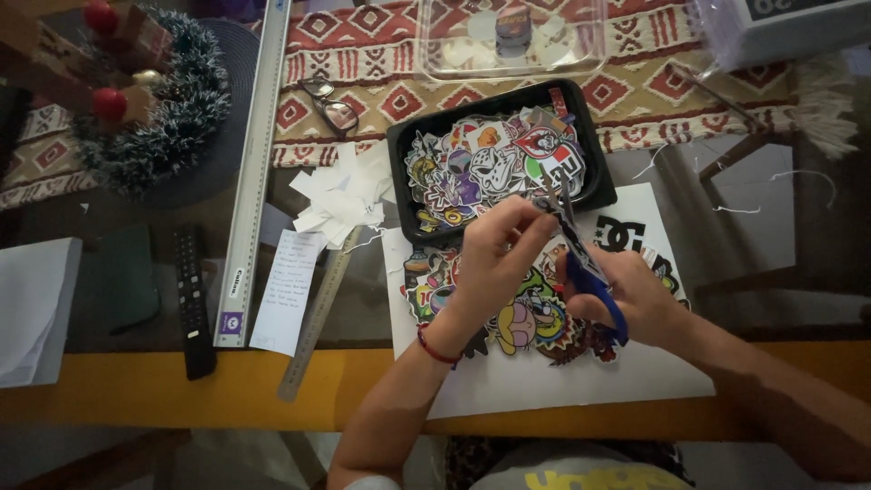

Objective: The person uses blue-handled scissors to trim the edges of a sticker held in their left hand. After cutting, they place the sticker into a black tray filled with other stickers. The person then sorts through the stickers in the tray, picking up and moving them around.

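The right hand (635, 295) is closed through the blue handles of a pair of scissors (581, 259), whose blades point up and away from the person. The left hand (494, 249) pinches a small sticker (544, 207) between thumb and fingertips right at the blades, so the two hands nearly meet there. Whether the blades are parted or closed on the sticker cannot be told.

Directly beyond the pinch sits a black tray (404, 150) heaped with loose cut-out stickers; the scissor tips overlap its near edge. Beneath both hands lies a white sheet (562, 381) carrying a collage of cartoon stickers (535, 322), partly hidden by the wrists. To the left of the left hand's grip are scraps of white paper (340, 195), a handwritten note (288, 290) and a metal ruler (318, 313); further left run a long aluminium straightedge (254, 172) and a black remote control (192, 299). Beyond the tray, a clear plastic box (513, 41) and a pair of glasses (328, 104) rest on a patterned red cloth (635, 91). A tinsel wreath with red balls (150, 100) lies far off to the left.
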